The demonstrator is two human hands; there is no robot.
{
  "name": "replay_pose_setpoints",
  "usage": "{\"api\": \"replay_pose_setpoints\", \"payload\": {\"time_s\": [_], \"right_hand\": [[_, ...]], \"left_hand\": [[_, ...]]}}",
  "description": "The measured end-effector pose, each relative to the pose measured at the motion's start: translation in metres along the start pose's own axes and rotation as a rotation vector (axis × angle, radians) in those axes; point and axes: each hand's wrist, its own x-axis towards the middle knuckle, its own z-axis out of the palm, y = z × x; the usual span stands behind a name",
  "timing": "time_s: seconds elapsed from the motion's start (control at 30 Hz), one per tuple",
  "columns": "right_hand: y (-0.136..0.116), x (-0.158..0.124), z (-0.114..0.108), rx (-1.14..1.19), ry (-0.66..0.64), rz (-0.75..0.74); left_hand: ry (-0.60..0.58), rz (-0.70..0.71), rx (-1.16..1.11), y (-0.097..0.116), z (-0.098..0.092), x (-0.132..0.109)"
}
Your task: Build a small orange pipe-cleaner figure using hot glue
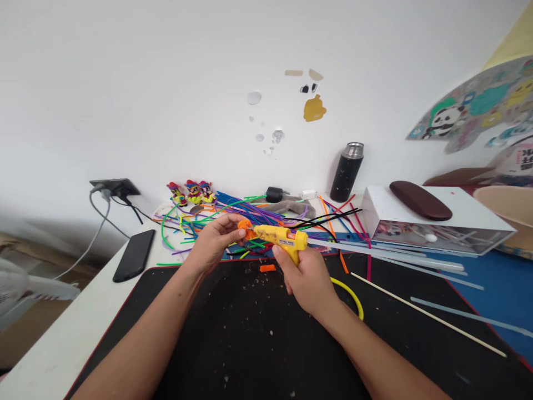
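My left hand (pixel 217 239) pinches a small fuzzy orange piece (pixel 246 229) between thumb and fingers, above the back edge of the black mat (pixel 233 333). My right hand (pixel 307 273) is wrapped round the handle of a yellow glue gun (pixel 277 236), whose nozzle points left and meets the orange piece or is very close to it. A long clear glue stick (pixel 322 243) sticks out of the gun's back end. On the mat below the gun lies a short orange strip (pixel 267 268). A yellow cord (pixel 352 290) curves beside my right wrist.
Colourful pipe cleaners (pixel 245 208) are heaped behind the mat, near three small figures (pixel 192 191). A phone (pixel 134 254) lies at left. A black bottle (pixel 347 172) and a white box (pixel 437 216) stand at back right. Glue sticks (pixel 466 313) and a wooden stick (pixel 428 314) lie at right.
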Motion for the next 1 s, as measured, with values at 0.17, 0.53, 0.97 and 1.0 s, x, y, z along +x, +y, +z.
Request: {"api": "replay_pose_setpoints", "payload": {"time_s": [0.17, 0.53, 0.97, 1.0], "right_hand": [[-0.0002, 0.0005, -0.0022, -0.003, 0.013, 0.005], [-0.0005, 0.0011, -0.0040, -0.007, 0.019, 0.006], [0.0019, 0.0014, -0.0027, -0.018, 0.016, 0.012], [0.0019, 0.0015, -0.0028, -0.021, 0.017, 0.018]], "left_hand": [[-0.007, 0.004, -0.001, -0.0003, 0.0002, 0.0000], [-0.023, 0.017, 0.003, -0.0003, -0.0007, 0.0005], [-0.010, 0.040, -0.013, 0.0033, 0.0005, 0.0010], [-0.009, 0.040, -0.014, 0.0037, 0.0006, 0.0010]]}}
